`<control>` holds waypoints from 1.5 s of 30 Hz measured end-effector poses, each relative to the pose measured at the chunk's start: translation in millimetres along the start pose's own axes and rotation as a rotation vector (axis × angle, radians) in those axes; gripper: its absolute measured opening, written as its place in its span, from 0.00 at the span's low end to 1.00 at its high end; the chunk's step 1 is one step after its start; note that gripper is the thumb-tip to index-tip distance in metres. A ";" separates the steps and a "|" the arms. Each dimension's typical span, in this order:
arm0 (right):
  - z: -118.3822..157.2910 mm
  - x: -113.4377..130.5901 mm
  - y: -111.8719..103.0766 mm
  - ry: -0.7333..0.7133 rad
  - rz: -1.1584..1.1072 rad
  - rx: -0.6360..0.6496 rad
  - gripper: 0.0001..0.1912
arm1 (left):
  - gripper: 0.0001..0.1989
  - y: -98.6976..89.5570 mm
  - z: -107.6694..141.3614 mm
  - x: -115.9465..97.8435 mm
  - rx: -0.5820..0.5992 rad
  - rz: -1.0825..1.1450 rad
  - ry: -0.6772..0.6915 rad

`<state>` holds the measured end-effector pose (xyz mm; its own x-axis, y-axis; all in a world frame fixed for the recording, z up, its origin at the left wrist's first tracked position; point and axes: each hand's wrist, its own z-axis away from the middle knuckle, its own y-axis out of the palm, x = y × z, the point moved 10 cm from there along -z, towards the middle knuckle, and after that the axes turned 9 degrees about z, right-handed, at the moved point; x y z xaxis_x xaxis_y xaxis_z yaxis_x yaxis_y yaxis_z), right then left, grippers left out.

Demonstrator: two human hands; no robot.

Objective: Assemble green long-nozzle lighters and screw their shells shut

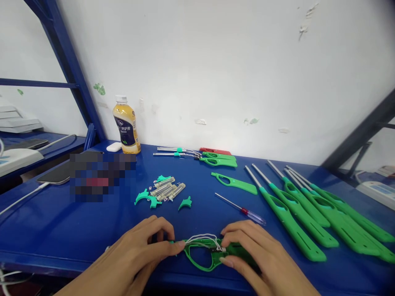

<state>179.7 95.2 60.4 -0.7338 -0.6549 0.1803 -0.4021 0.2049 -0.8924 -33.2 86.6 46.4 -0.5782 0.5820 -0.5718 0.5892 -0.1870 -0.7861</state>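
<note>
A green lighter handle half (203,268) lies open near the table's front edge, with white wires (202,236) looping over its trigger ring. Thumb and fingers of my left hand (148,246) pinch its narrow left end, where a bit of teal shows. My right hand (253,250) grips the wider part, fingertips at a small black and white piece (219,248) where the wires end. My fingers hide much of the handle's inside. Beyond my hands lie teal triggers (185,203), small clear fuel tubes (165,188) and a screwdriver (251,214) with a clear purple handle.
Several long-necked green lighters (293,230) lie at the right. Another green handle half (237,183) rests mid-table; metal tubes with wires (169,152) and more handle halves (219,159) are by the wall. A yellow drink bottle (126,127) and a cabled phone (58,174) occupy the left.
</note>
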 end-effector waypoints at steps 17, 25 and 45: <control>-0.7 3.4 -4.8 0.011 -0.044 -0.108 0.14 | 0.17 -29.5 -21.4 -11.9 -0.308 -0.286 0.092; 0.3 4.0 -5.6 -0.001 -0.022 -0.131 0.16 | 0.17 -26.4 -67.4 12.4 -0.252 -0.370 -0.024; 3.1 3.5 -3.2 0.003 -0.022 -0.130 0.14 | 0.16 -7.5 -18.7 -42.6 -0.268 -0.127 0.182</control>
<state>180.1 90.0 62.6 -0.7259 -0.6579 0.2004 -0.4851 0.2833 -0.8273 -2.4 78.0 81.0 -0.5608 0.7233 -0.4030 0.6599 0.0965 -0.7451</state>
